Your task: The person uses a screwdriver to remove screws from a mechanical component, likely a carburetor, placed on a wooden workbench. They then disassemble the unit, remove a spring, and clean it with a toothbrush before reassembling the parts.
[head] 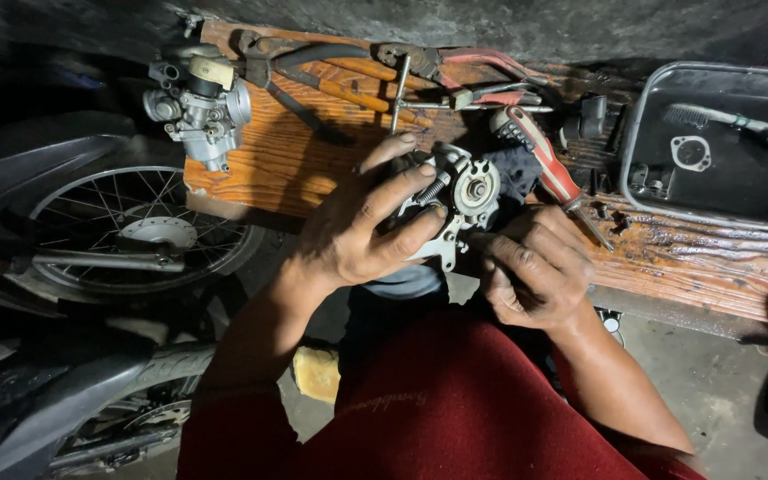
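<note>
Wooden bench (668, 258), oil-stained, spans twelve to three o'clock; a motorcycle wheel (140, 227) lies at nine. A dark metal tray (637, 142) sits at two, a complete carburettor (197, 102) at eleven, a red-handled screwdriver (544, 160) at one. At centre, the left hand (357, 231) wraps its fingers around a carburettor body (460, 200); the right hand (535, 271), fingers curled, pinches at its lower edge. The casting is probably rigid, moderately heavy, oily-slick; grip the body, avoiding the spring and small fittings.

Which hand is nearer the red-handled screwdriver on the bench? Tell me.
Right. The right hand sits just below the red-handled screwdriver; the left hand is farther off to its left, gripping the metal carburetor part.
</note>
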